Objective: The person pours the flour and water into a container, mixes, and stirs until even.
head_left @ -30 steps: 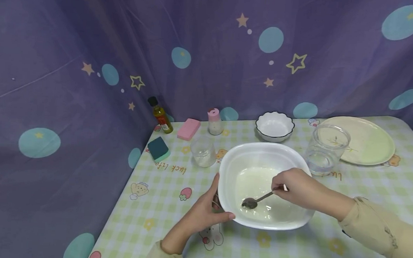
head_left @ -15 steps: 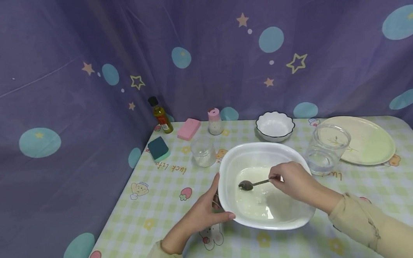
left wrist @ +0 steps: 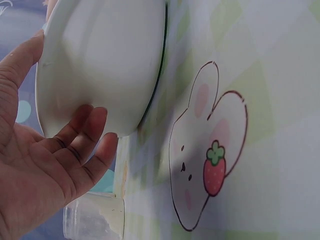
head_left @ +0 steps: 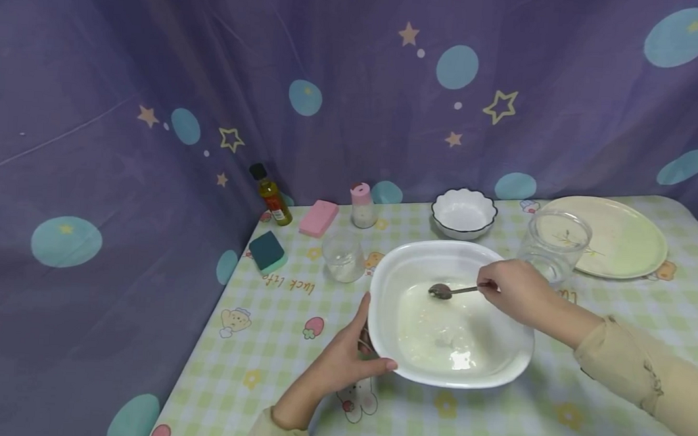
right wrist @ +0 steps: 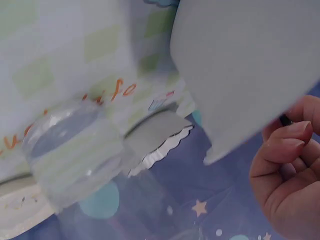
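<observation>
A large white basin (head_left: 390,279) stands at the middle of the table with a pale, milky liquid (head_left: 429,327) in its bottom. My left hand (head_left: 341,359) grips its near left corner, thumb over the rim. In the left wrist view the fingers (left wrist: 95,130) bend against the basin's outer wall (left wrist: 105,55). With fingertips and thumb, my right hand (head_left: 517,292) pinches the handle of a dark metal spoon (head_left: 442,291), whose bowl is at the liquid towards the far side. The right wrist view shows the curled right hand (right wrist: 290,170) above the rim; the spoon is hidden there.
Close behind the basin is a scalloped white bowl (head_left: 464,214). A clear jar (head_left: 555,245) and an oval plate (head_left: 632,239) stand right. To the left are a clear cup (head_left: 343,257), a pink-topped shaker (head_left: 363,205), a pink sponge (head_left: 319,218), a green sponge (head_left: 268,252) and an oil bottle (head_left: 273,197).
The spoon has swept from the basin's near side to its left, then to the far side, with my right hand shifting along. My left hand and the basin have stayed put.
</observation>
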`<state>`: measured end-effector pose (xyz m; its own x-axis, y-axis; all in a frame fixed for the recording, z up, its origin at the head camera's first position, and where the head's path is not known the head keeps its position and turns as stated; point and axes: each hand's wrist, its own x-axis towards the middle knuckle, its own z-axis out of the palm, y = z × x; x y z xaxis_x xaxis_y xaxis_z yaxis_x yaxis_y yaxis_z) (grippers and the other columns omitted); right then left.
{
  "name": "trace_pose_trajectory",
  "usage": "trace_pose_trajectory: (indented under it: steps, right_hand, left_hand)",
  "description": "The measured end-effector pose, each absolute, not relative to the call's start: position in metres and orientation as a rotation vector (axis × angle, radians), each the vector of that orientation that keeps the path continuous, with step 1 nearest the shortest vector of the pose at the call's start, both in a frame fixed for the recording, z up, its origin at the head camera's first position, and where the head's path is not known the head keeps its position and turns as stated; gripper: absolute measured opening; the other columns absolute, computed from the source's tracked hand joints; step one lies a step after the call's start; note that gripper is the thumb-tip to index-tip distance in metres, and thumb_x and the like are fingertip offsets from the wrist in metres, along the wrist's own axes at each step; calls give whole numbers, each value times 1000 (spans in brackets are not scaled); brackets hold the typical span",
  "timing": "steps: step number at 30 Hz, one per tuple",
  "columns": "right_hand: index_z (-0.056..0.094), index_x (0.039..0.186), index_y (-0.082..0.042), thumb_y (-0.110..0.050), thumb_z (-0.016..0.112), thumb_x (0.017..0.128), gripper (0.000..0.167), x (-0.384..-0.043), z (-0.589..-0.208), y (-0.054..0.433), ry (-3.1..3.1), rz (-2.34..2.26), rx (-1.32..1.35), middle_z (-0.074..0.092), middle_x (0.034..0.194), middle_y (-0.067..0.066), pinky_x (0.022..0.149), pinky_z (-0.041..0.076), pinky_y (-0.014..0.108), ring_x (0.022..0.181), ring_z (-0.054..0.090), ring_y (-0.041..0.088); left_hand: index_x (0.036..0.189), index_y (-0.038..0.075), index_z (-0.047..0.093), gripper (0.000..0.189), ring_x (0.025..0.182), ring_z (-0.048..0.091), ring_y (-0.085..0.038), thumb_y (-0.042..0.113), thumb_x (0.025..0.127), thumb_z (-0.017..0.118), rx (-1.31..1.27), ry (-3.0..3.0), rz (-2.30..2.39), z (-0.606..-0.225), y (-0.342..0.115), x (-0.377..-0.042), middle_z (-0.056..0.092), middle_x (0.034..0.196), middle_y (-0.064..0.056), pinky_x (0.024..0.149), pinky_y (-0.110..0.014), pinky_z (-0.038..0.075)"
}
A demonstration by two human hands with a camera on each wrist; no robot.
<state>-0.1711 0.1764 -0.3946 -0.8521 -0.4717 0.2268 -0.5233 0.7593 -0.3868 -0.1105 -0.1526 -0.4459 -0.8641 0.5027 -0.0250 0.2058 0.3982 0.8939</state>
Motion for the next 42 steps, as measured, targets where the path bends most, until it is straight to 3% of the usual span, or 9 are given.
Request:
trace_pose_trajectory:
  steps: [16, 32, 42]
  right_hand:
    - [56, 63, -24, 2, 72, 76, 34, -155, -376, 214, -2875, 539, 989, 43, 60, -17, 54, 35, 24, 58, 37, 3]
    - [63, 69, -24, -3, 73, 82, 27, -147, -372, 215, -2938, 764, 1253, 52, 65, -22, 53, 42, 21, 60, 43, -4]
    - [63, 69, -27, -4, 75, 80, 28, -147, -383, 194, -2852, 746, 1241, 51, 65, -24, 54, 41, 21, 59, 43, -4]
  left_hand:
    - [157, 28, -8, 113, 89, 60, -16, 26, 84, 79, 617, 2353, 1471, -446, -152, -111, 62, 101, -4, 79, -34, 54]
    - [157, 23, -7, 115, 88, 59, -15, 28, 83, 80, 605, 2365, 1469, -445, -152, -110, 62, 99, -1, 79, -34, 54]
    - [157, 23, -7, 115, 87, 60, -15, 27, 83, 81, 623, 2374, 1471, -446, -152, -110, 62, 99, 0, 79, -34, 54]
